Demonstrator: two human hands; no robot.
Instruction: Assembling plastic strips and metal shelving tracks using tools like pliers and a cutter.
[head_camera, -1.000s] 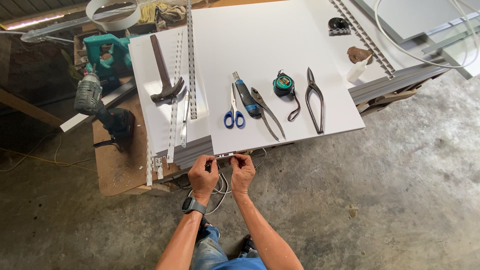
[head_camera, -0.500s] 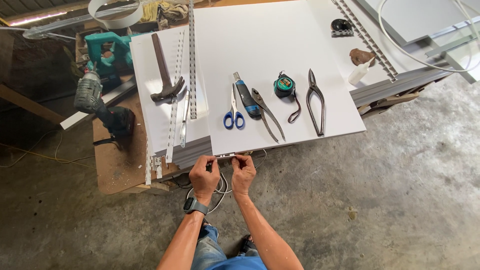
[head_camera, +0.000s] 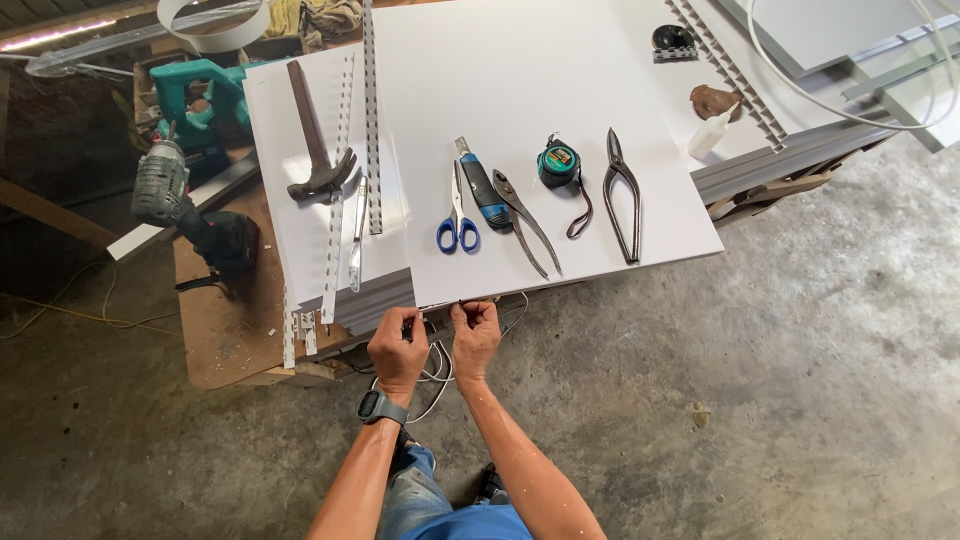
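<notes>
Hands are seen from the head camera at the near edge of a large white panel (head_camera: 560, 120) that lies flat over a low workbench. The left hand (head_camera: 398, 345), with a dark watch at the wrist, and the right hand (head_camera: 474, 335) are held close together, fingers curled and pinched on something small and thin at the panel's front lip; what exactly is pinched is too small to be made out. Thin wires (head_camera: 435, 365) hang in loops just below the hands.

On the panel, tools are laid in a row well above the hands: blue-handled scissors (head_camera: 457, 215), a blue utility knife (head_camera: 484, 188), slip-joint pliers (head_camera: 527, 220), a green tape measure (head_camera: 558, 165) and long tin snips (head_camera: 622, 195). To the left, a claw hammer (head_camera: 315, 150) rests on a second white sheet beside perforated metal strips (head_camera: 371, 120). A cordless drill (head_camera: 185, 210) lies past that sheet, on the wooden bench.

Judged from the grip, a small piece is being worked or fitted at the panel's edge. Any further move there would call for a steady two-handed pinch, with the piece kept square against the lip so that it is not dropped onto the concrete floor (head_camera: 780, 400).
</notes>
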